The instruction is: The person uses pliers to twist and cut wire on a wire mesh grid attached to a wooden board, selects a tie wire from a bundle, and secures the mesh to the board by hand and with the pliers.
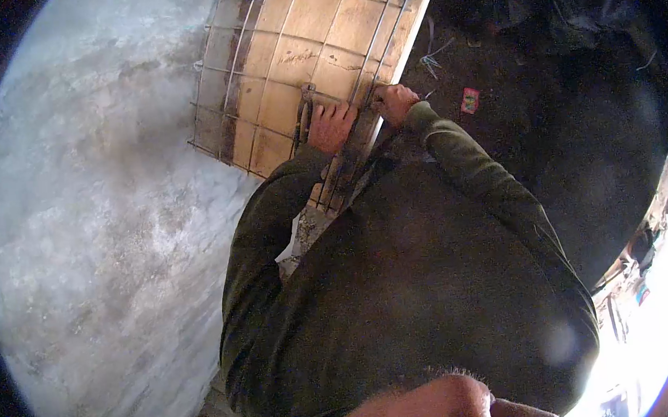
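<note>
A metal wire grid (265, 79) lies over a light wooden board (331, 29) in the upper middle of the head view. My left hand (332, 124) rests near the board's lower part, its fingers bent over a dark metal piece (305, 111) at the grid. Close by on the right, my right hand (394, 104) is closed at the board's right edge. What its fingers hold is too small to make out. Both forearms wear dark green sleeves.
A pale, rough wall (113, 222) fills the left side. On the dark ground (529, 143) at the right lie a small red packet (470, 100) and some pale string (430, 62). Bright light and clutter (633, 289) show at the lower right.
</note>
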